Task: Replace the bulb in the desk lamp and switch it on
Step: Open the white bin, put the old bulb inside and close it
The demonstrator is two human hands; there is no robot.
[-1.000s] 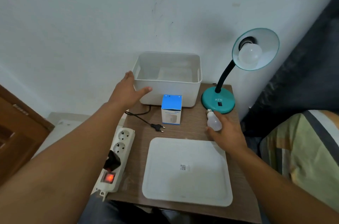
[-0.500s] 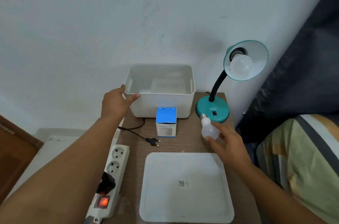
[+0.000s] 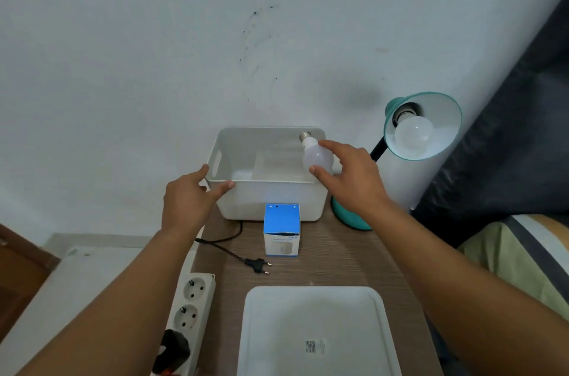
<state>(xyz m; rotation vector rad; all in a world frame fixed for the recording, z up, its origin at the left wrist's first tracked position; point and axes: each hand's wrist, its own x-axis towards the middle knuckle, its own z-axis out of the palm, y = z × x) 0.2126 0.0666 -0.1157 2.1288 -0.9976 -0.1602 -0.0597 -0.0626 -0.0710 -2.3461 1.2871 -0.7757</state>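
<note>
Both forearms are bare to the frame edge; no sleeves visible. Left hand (image 3: pixel 187 200) and right hand (image 3: pixel 354 178): no rings, watches, gloves.

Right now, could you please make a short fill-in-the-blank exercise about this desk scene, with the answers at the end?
1. The right hand holds a loose bulb above the white ____.
2. The left hand grips the bin at its near-____ corner.
3. The lamp plug lies on the table, not in the ____ strip.
4. The lamp shade already has a ____ screwed into it.

Answers: bin; left; power; bulb
</note>
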